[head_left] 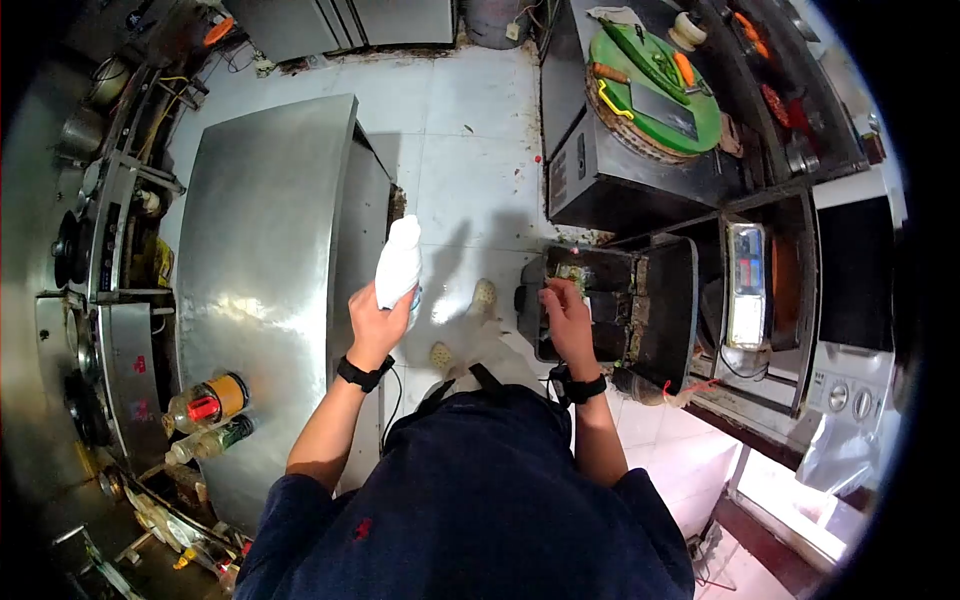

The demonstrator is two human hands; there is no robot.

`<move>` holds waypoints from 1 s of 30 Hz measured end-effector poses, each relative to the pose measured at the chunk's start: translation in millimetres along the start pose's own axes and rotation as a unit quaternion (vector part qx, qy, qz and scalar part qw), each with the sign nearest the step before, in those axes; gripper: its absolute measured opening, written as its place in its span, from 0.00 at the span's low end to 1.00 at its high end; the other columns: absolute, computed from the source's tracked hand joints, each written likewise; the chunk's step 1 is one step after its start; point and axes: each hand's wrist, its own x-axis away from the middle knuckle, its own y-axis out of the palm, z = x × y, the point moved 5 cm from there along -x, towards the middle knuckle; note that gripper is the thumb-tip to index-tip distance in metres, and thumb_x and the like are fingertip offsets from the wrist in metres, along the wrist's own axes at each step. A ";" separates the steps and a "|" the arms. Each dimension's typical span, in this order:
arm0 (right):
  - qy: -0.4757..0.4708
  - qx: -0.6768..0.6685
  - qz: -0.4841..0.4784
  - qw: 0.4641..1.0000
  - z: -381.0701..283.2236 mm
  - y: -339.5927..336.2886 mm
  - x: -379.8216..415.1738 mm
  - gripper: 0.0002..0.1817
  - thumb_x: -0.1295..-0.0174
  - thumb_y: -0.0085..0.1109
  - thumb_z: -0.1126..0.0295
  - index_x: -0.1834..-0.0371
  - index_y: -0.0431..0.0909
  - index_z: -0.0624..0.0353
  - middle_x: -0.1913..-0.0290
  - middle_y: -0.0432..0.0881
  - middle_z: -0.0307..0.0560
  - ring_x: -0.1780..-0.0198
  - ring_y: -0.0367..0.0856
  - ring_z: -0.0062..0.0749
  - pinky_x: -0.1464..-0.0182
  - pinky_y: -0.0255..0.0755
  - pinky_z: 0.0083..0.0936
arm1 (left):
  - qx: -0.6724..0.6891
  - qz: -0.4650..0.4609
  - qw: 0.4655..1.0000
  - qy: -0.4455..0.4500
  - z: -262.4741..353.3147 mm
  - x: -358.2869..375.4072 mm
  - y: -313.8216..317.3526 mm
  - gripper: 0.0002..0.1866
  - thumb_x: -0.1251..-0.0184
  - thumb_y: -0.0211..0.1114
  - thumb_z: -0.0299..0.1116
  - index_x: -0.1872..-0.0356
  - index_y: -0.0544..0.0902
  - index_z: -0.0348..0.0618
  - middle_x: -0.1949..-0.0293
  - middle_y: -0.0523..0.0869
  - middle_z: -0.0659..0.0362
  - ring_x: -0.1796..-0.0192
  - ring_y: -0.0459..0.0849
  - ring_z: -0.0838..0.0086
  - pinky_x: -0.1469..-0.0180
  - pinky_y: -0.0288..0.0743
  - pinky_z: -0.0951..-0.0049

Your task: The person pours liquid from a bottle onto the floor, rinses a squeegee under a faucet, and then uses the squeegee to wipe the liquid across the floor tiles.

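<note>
My left hand [378,322] is wrapped round a white bottle [401,262]. It has a rounded narrow top and is held in front of me, beside the edge of a steel worktop [270,200]; any label is hidden. Over the near side of a black lidded bin [612,345] is my right hand [568,318], its fingers curled with the tips close together. Whether something small sits between those fingertips cannot be made out. Scraps [575,272] show inside the bin.
Two plastic bottles [208,402] lie on the worktop at left. A green round chopping board [655,90] carries a cleaver [660,108], cucumbers and a carrot. At right are a scale [747,290] and a microwave [855,300]. Stove burners line the left wall.
</note>
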 end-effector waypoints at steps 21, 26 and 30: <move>-0.018 0.014 -0.094 0.995 -29.0 9.8 -202.9 0.20 0.29 0.52 0.60 0.43 0.73 0.66 0.53 0.83 0.57 0.54 0.83 0.43 0.52 0.76 0.35 | -0.049 -0.003 0.985 -0.167 -53.8 -156.9 74.9 0.11 0.37 0.67 0.30 0.62 0.85 0.31 0.67 0.88 0.45 0.63 0.89 0.58 0.62 0.78 0.67; -0.013 0.028 -0.098 0.995 -23.1 18.0 -231.9 0.20 0.29 0.52 0.61 0.43 0.74 0.65 0.54 0.83 0.57 0.54 0.83 0.42 0.52 0.76 0.34 | -0.029 -0.003 0.977 -0.209 -75.0 -186.9 86.3 0.11 0.36 0.67 0.31 0.62 0.84 0.29 0.69 0.88 0.45 0.64 0.89 0.65 0.62 0.78 0.68; -0.039 0.050 -0.075 0.995 -47.8 27.3 -264.5 0.19 0.29 0.52 0.62 0.43 0.74 0.65 0.55 0.83 0.57 0.54 0.83 0.43 0.53 0.76 0.33 | 0.019 0.032 0.975 -0.220 -91.3 -223.4 86.0 0.12 0.36 0.67 0.31 0.63 0.84 0.29 0.69 0.88 0.47 0.65 0.88 0.69 0.62 0.78 0.69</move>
